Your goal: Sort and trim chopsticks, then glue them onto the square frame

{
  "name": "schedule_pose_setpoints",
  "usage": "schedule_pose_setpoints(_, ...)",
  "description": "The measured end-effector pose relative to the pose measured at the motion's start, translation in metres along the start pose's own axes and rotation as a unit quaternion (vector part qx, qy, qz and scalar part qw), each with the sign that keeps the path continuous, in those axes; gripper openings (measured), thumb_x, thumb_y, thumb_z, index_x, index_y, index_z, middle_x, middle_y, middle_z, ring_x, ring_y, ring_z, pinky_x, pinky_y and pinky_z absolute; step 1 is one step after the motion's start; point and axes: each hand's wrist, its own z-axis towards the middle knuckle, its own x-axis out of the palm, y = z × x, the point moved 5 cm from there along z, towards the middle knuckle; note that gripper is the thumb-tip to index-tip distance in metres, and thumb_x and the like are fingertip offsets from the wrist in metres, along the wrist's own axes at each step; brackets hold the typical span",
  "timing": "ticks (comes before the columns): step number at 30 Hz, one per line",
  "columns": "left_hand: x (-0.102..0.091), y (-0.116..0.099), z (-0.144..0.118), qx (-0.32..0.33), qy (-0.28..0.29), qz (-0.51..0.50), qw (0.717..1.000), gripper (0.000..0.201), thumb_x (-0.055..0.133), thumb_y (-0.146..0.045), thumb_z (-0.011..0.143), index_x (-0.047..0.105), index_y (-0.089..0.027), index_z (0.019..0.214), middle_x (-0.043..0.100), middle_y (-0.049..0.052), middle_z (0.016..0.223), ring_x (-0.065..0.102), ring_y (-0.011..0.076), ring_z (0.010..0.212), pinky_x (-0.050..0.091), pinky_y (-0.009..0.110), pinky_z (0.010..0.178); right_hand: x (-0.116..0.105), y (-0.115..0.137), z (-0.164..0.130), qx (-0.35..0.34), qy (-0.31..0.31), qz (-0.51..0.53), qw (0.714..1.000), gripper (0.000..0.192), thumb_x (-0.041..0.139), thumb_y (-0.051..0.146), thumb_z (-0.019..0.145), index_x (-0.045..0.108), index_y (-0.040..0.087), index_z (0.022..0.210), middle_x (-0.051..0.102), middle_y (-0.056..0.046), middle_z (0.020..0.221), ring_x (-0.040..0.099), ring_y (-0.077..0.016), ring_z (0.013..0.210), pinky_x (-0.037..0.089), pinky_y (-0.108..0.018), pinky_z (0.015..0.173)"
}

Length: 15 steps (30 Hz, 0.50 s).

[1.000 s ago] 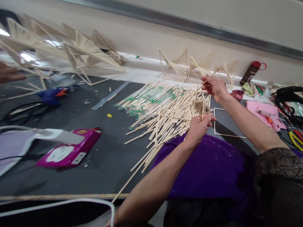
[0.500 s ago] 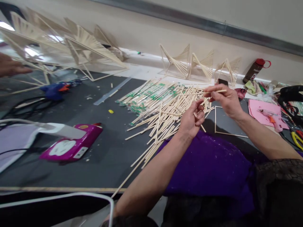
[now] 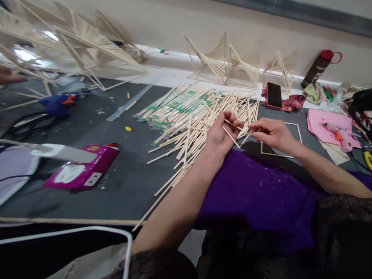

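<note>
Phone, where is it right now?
Head view, upper right: the phone lies face up on a red cloth, beyond the square stick frame and just before the small stick models by the wall.

sticks (image 3: pixel 232 131): two thin pale wooden | crossed, held in hands | above loose stick pile (image 3: pixel 197 120)

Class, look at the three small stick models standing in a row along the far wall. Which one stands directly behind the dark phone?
The rightmost model, the smallest of the three. It stands just behind the phone; the other two join together further left.
</note>
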Motion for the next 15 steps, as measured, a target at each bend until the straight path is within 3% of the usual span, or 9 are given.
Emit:
schedule_pose_setpoints(3,-0.001,0.001,0.001,0.005,-0.004,-0.004,1.0,0.039,0.041,-0.032,0.104,0.056,-0.017,0.072,0.041,-0.008,0.049,0.033,0.0025,0.035,0.035,0.013,0.041,0.008,-0.005,-0.005,-0.014,-0.004,-0.007,1.0,0.016,0.063,0.028,0.085,0.07,0.02,0.098,0.07,-0.002,0.089,0.06,-0.0116,0.07,0.046,-0.025,0.064)
schedule_pose_setpoints(5,-0.002,0.001,0.002,0.012,-0.008,0.003,1.0,0.039,0.041,-0.034,0.104,0.056,-0.017,0.071,0.036,-0.009,0.048,0.028,0.0024,0.033,0.028,0.013,0.036,0.015,-0.007,-0.009,-0.023,0.007,0.009,1.0,0.016,0.062,0.026,0.086,0.068,0.02,0.1,0.07,-0.001,0.087,0.059,-0.0109,0.069,0.046,-0.024,0.064)
schedule_pose_setpoints(15,0.005,0.017,-0.014,-0.033,-0.025,0.0,0.999,0.042,0.038,-0.032,0.105,0.057,-0.016,0.071,0.033,-0.009,0.046,0.028,0.0015,0.032,0.025,0.01,0.034,0.038,0.003,-0.024,-0.174,0.065,-0.019,0.982,0.007,0.055,0.022,0.094,0.061,0.018,0.095,0.068,-0.002,0.087,0.06,-0.0109,0.075,0.044,-0.022,0.068)
